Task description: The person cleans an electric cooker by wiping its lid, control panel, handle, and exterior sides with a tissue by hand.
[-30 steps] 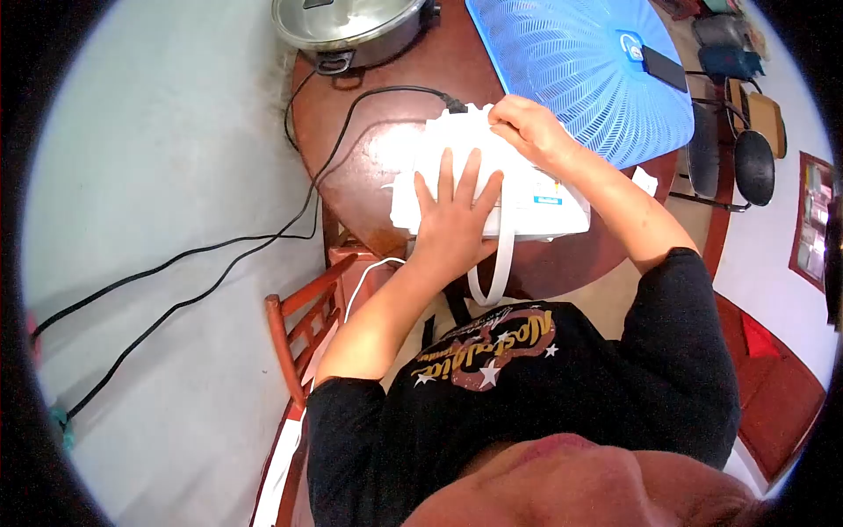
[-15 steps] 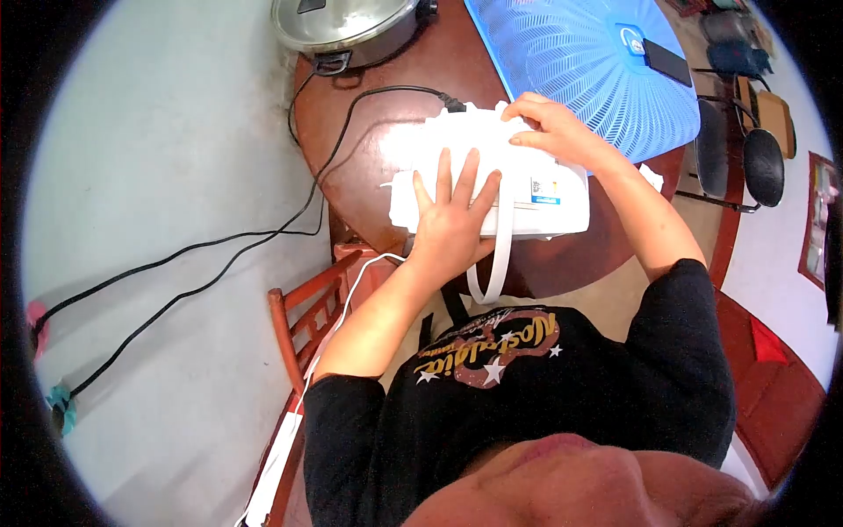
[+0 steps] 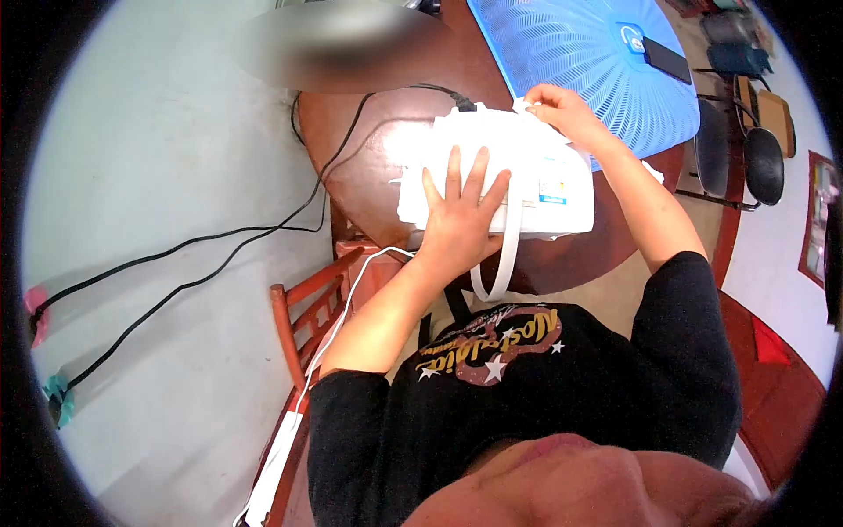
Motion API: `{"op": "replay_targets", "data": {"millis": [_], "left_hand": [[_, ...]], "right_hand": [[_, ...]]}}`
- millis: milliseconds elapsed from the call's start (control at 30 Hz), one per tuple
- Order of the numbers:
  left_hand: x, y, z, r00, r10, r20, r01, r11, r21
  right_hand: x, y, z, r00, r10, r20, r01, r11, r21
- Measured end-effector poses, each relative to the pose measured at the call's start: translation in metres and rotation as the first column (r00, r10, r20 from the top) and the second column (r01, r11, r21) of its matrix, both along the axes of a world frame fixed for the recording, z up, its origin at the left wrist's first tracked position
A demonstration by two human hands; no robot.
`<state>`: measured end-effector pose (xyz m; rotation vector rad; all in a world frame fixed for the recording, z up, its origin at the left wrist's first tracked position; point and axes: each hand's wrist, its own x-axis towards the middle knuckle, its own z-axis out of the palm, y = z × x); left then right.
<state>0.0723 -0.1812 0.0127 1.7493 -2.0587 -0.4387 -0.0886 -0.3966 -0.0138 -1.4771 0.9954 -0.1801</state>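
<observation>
A bright white appliance [image 3: 571,189], possibly a rice cooker, stands on the dark red round table [image 3: 369,167]. It has a white carry handle [image 3: 507,263] and a small blue-and-white label [image 3: 552,191]. A black plug [image 3: 464,104] sits at its far side. Glare hides detail on top, where wrinkled white material seems to lie. My left hand [image 3: 458,211] rests on its top near side, fingers spread. At the far right corner, my right hand [image 3: 558,111] is closed, thumb and fingers pinching a bit of white material at the edge.
A blue mesh food cover [image 3: 584,66] with a black phone [image 3: 666,60] on it lies at the far right. Black cords [image 3: 202,237] run to the left wall. A blurred patch [image 3: 351,48] covers the pot's spot. A red wooden chair [image 3: 294,325] stands at left.
My right hand has gone from lying over the top with bent fingers to pinching at the corner, lifting white material slightly. My left hand stays flat. The pot area is now blurred.
</observation>
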Motion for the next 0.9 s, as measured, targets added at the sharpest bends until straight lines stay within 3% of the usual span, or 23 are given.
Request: {"op": "replay_targets", "data": {"millis": [33,67,100,167,267,333,467,500,533,667,733,767,833,900], "left_hand": [[0.001,0.000,0.000,1.000,0.001,0.006,-0.001,1.000,-0.017],[0.001,0.000,0.000,1.000,-0.003,0.007,0.003,1.000,-0.020],[0.000,0.000,0.001,1.000,0.001,0.013,-0.001,1.000,-0.012],[-0.001,0.003,0.002,1.000,0.003,0.022,-0.003,1.000,0.002],[-0.003,0.005,0.003,0.999,0.008,0.038,-0.009,1.000,0.023],[-0.006,0.006,0.003,0.998,0.037,0.048,-0.037,0.999,-0.001],[-0.007,0.005,0.002,0.996,0.039,0.083,-0.040,0.999,0.011],[-0.007,0.005,0.001,0.996,0.038,0.080,-0.039,0.999,0.011],[-0.008,0.006,0.000,0.996,0.046,0.077,-0.045,0.999,-0.004],[-0.009,0.007,-0.003,0.997,0.058,0.049,-0.060,0.998,0.024],[-0.008,0.006,-0.004,0.998,0.053,0.046,-0.055,0.998,0.036],[-0.008,0.007,-0.004,0.998,0.050,0.050,-0.052,0.998,0.046],[-0.009,0.008,0.000,0.998,0.043,0.051,-0.047,0.996,0.077],[-0.008,0.007,0.001,0.998,0.046,0.042,-0.050,0.992,0.114]], "right_hand": [[0.000,0.004,0.003,1.000,-0.003,-0.003,0.003,1.000,0.000],[0.002,0.007,0.007,0.987,0.160,-0.019,-0.160,0.956,-0.246],[0.004,0.011,0.013,0.948,0.309,-0.074,-0.306,0.826,-0.474],[0.014,0.018,0.019,0.955,0.290,-0.065,-0.290,0.862,-0.416],[0.025,0.025,0.019,0.946,0.257,-0.197,-0.320,0.830,-0.456],[0.029,0.029,0.014,0.968,0.194,-0.159,-0.251,0.781,-0.572],[0.017,0.011,-0.004,0.981,0.097,-0.168,-0.175,0.814,-0.554],[0.010,0.007,0.003,0.994,0.023,-0.110,-0.057,0.947,-0.316],[0.006,0.005,0.009,0.995,-0.064,-0.071,0.060,0.997,-0.048],[0.014,0.017,0.021,0.986,0.093,-0.141,-0.119,0.975,-0.186],[0.024,0.022,0.020,0.920,0.191,-0.343,-0.354,0.780,-0.516],[0.024,0.022,0.019,0.921,0.188,-0.341,-0.350,0.784,-0.513],[0.026,0.015,0.014,0.943,0.196,-0.267,-0.264,0.933,-0.247],[0.023,0.006,0.007,0.948,0.197,-0.250,-0.256,0.938,-0.232]]}}
